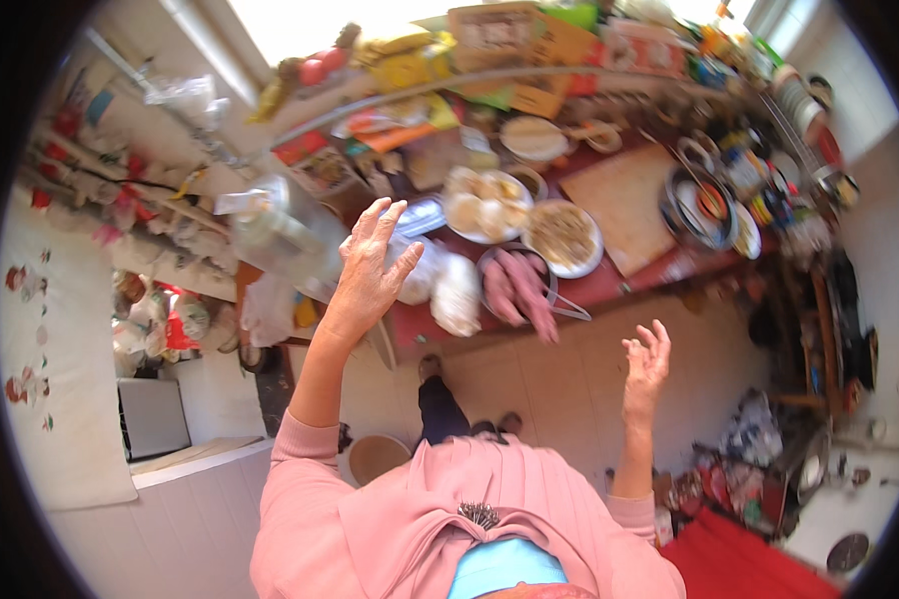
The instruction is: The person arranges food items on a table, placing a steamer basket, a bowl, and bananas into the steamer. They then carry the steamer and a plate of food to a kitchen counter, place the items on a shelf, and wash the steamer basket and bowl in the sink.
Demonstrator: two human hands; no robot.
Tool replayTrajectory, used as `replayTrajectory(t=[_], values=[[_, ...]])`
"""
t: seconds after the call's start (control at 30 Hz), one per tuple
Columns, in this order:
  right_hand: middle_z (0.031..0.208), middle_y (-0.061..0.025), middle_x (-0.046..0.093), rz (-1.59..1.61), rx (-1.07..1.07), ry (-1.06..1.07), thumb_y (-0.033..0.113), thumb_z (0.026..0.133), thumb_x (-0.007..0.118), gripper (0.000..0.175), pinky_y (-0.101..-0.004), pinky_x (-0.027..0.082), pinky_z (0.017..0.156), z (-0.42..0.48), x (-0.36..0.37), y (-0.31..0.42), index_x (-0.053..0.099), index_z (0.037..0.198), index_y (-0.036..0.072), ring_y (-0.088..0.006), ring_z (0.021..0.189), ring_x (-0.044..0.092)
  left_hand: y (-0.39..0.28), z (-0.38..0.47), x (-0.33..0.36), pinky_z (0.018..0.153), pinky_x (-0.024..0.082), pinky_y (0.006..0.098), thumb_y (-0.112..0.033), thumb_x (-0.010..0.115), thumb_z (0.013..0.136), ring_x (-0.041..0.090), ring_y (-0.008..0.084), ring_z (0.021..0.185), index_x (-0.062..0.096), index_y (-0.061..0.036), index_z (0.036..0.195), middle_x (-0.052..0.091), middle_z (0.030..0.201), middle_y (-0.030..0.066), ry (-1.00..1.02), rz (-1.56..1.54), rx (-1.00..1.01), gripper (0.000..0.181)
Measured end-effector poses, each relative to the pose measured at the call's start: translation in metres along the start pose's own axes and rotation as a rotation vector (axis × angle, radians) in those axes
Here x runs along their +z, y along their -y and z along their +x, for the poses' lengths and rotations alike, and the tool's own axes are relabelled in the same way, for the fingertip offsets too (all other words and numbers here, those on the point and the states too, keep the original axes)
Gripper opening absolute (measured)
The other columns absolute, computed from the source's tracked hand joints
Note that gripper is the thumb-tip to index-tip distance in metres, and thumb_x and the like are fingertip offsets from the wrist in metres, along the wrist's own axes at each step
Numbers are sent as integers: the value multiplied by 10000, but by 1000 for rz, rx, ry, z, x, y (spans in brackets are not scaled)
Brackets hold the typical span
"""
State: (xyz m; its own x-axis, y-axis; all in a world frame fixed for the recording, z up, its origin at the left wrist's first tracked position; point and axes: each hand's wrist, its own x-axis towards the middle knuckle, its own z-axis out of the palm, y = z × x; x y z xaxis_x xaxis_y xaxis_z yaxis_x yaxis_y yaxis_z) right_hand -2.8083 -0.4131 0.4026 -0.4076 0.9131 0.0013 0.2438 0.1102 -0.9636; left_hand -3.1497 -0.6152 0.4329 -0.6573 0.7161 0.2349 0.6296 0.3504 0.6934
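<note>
My left hand (374, 273), fingers apart and holding nothing, is raised beside the left part of a red table (637, 281). Close to it are a clear lidded container (288, 232) and a white plastic-wrapped bundle (457, 296). My right hand (646, 359) is off the table's front edge over the floor, empty with fingers slightly curled. Between the hands, pieces of pinkish food, perhaps meat, (517, 284) hang over the rim of a dark bowl. Behind it stand a plate of pale and yellow food pieces (487, 206) and a white plate of brownish shredded food (562, 236).
A wooden cutting board (622, 206) lies right of the plates, beside a metal pot (700, 206) with utensils. Packages (494, 34) crowd the windowsill. Jars and bottles (749, 172) stand at the right end. A round tub (378, 458) is on the floor near my feet.
</note>
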Motion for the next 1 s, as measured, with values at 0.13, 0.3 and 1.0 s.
replayTrajectory(t=[0.13, 0.3, 1.0], values=[[1198, -127, 547, -1, 81, -186, 63, 938, 557, 473, -248, 465, 824, -8, -69, -3, 384, 1378, 43, -127, 900, 583, -56, -4, 74, 1055, 353, 401, -277, 607, 917, 457, 368, 1269, 473, -15, 1340, 431, 1402, 206, 86, -141, 34, 516], [1149, -111, 573, 10, 76, -245, 88, 942, 550, 455, -224, 459, 743, 28, -99, -8, 397, 1368, 43, -117, 872, 586, -97, 0, 132, 1065, 285, 441, -276, 624, 901, 403, 380, 1289, 449, -10, 1354, 412, 1403, 222, 238, -262, 114, 553], [1043, -83, 633, -143, 239, 23, 91, 901, 601, 300, -236, 481, 744, 227, -193, -49, 577, 1187, 4, -91, 813, 574, -193, 122, 309, 1067, 315, 467, -222, 627, 883, 374, 385, 1314, 449, 18, 1335, 415, 1397, 228, 320, -90, 13, 542]])
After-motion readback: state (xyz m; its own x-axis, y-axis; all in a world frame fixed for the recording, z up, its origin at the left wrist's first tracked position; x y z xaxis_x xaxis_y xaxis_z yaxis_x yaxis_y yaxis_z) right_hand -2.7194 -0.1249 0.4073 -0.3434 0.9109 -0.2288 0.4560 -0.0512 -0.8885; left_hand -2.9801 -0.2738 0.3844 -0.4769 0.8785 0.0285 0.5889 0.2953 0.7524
